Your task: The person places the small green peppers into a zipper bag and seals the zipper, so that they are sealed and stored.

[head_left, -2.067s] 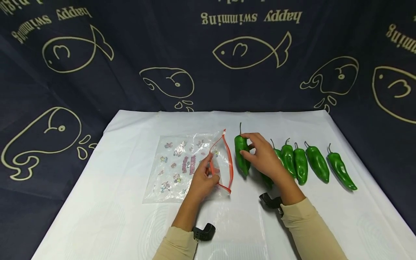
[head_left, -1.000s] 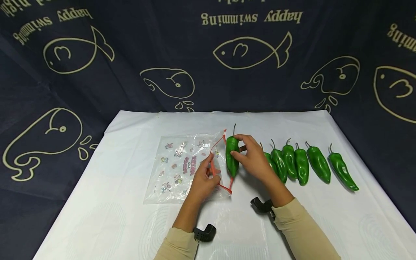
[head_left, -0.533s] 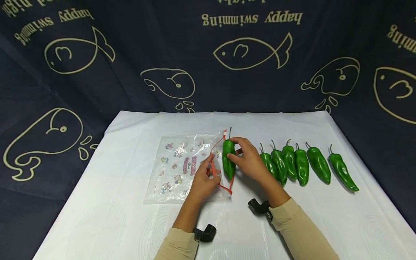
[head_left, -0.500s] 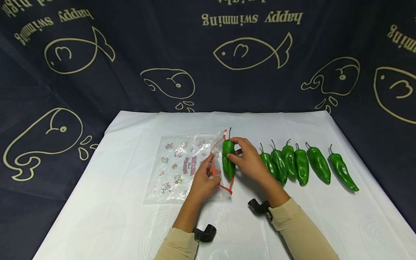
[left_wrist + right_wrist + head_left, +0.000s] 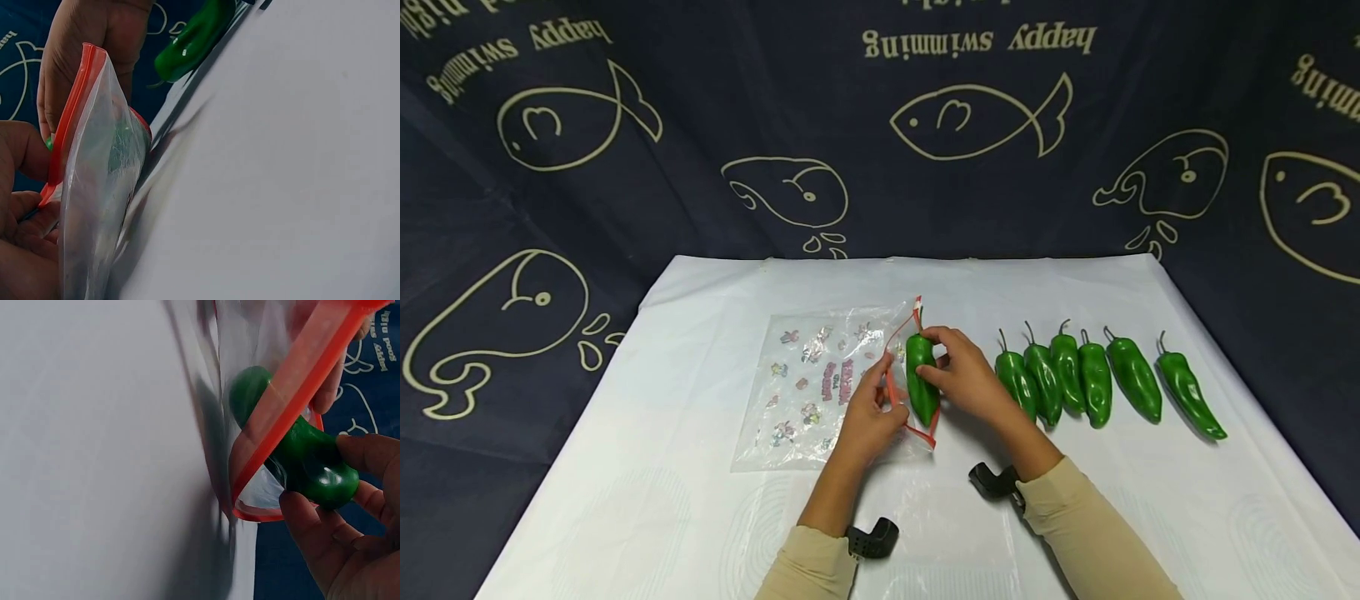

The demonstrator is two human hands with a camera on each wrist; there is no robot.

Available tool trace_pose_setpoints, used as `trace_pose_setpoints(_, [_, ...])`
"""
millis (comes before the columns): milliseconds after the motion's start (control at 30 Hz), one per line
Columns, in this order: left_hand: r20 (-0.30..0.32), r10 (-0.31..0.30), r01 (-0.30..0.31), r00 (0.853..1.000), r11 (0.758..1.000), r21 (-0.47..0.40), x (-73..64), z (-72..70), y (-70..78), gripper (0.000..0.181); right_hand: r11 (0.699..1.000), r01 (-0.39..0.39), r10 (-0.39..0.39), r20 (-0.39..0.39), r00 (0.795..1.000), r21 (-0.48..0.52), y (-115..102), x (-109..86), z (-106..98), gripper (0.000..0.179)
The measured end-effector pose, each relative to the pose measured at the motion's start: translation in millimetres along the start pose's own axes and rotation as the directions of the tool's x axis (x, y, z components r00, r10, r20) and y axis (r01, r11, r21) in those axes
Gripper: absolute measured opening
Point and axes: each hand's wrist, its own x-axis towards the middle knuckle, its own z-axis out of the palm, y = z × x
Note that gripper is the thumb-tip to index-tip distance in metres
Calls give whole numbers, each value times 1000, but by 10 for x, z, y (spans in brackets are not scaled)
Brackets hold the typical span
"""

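Red-edged clear bag point(image 5: 797, 400) pinched at its mouth by left hand point(image 5: 871, 410) | green pepper point(image 5: 919, 392) clamped by right hand point(image 5: 966, 375), one end inside the mouth | six more green peppers point(image 5: 1095, 387) laid in a row to the right on white cloth point(image 5: 632, 500) | dark fish-print curtain point(image 5: 977, 196) hung behind

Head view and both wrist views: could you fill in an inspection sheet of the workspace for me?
Surface: white cloth-covered table.
Job's things: long glossy green pepper, partly inside the open mouth of a transparent, printed, red-edged plastic bag; six similar green peppers lie to the right in the head view.
Clutter: nothing seen.
Hands: left hand holds the bag's red edge; right hand grips the long pepper.
Cables: nothing seen.
Surroundings: dark blue fabric backdrop with pale fish and whale outlines.
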Motion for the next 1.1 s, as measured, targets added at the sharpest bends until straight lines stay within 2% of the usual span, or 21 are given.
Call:
trace_pose_setpoints(333, [9,49,-49,999,999,9,-3,-13,1,79,1000,-5,5,8,1000,21,-3,-2,39,53])
trace_pose_setpoints(533, [9,52,-52,999,999,-4,-2,-11,-16,79,1000,-19,19,9,1000,-6,14,5,65,53])
trace_pose_setpoints(767, [-12,62,-62,998,998,-3,119,24,-412,83,997,-19,18,-12,1000,-69,35,12,84,52])
trace_pose_setpoints(1100, [-1,71,-71,997,997,-31,117,17,-407,82,994,-42,42,-6,999,-97,15,6,84,52])
